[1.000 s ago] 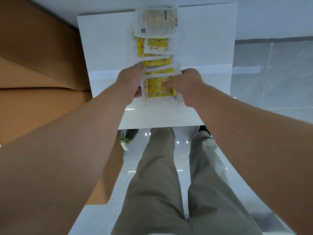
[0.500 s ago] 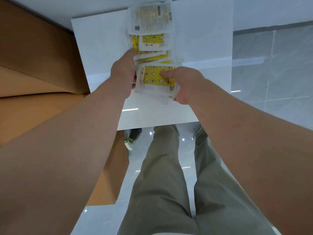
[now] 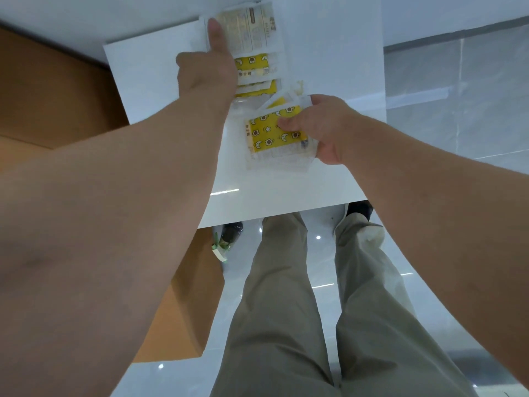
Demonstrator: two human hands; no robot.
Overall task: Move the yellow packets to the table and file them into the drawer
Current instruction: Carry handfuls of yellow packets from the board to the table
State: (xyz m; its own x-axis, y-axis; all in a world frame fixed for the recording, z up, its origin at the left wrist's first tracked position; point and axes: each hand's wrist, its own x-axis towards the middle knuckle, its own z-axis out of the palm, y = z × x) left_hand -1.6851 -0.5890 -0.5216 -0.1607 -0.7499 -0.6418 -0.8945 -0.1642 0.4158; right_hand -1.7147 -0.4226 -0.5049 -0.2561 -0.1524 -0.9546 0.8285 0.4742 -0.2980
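held packet: yellow packet [image 3: 269,136] is face up just over the near half of the table [image 3: 329,67]. Long axis runs roughly left-right, skewed so the right end sits further from the person. Clear strip faces the person.
right hand: right hand [image 3: 326,130] pinches it at its right edge, thumb on the yellow face, fingers curled underneath.
row: overlapped packets run away from the person up the table. A pale packet [image 3: 252,32], printed back up, is at the far end; yellow ones [image 3: 253,64] lie between it and the held packet.
left hand: left hand [image 3: 206,73] has its thumb [image 3: 216,32] straight on the pale packet. Other fingers curl at the row's left edge; can't tell if they grip.
count: one pale and at least three yellow. Overlap hides the exact number.
box: brown box [image 3: 57,96] stands left of the table, inside not visible.
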